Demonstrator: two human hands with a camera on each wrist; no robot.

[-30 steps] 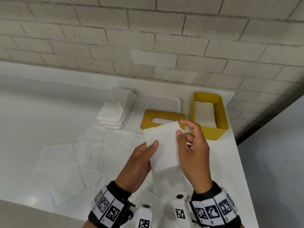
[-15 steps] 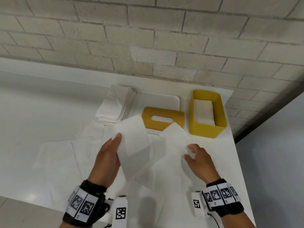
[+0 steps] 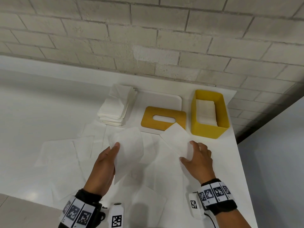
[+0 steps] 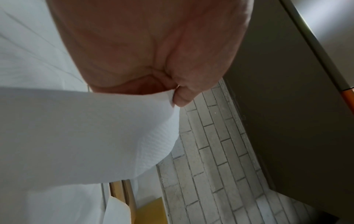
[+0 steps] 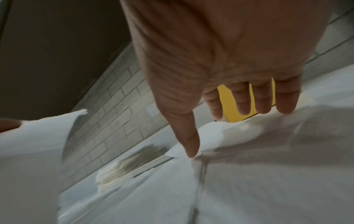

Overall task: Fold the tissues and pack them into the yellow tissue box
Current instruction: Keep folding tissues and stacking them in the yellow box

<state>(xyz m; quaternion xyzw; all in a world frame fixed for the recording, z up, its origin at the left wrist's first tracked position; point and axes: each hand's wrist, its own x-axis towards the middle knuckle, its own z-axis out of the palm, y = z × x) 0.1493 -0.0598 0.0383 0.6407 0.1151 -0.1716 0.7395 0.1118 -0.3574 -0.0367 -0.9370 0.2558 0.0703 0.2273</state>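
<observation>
White table (image 3: 49, 112), brick wall behind.
My left hand (image 3: 103, 167) pinches a tissue (image 3: 128, 150); my right hand (image 3: 197, 160), fingers spread, presses another tissue (image 3: 177, 139).

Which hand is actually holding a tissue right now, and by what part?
The left hand pinches a tissue by its left edge, lifted off the table. The right hand holds nothing; its straight fingers press on a second tissue lying on the table.

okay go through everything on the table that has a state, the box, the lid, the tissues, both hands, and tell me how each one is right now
Box: open, upright, partly filled with folded tissues.
Lid: off, lying flat beside the box.
Stack: folded tissues piled left of the lid.
Held tissue: lifted off the table, hanging from the left hand.
Right tissue: on the table, one edge raised.
Left hand: pinches the held tissue.
Right hand: fingers straight, touching the right tissue.
</observation>
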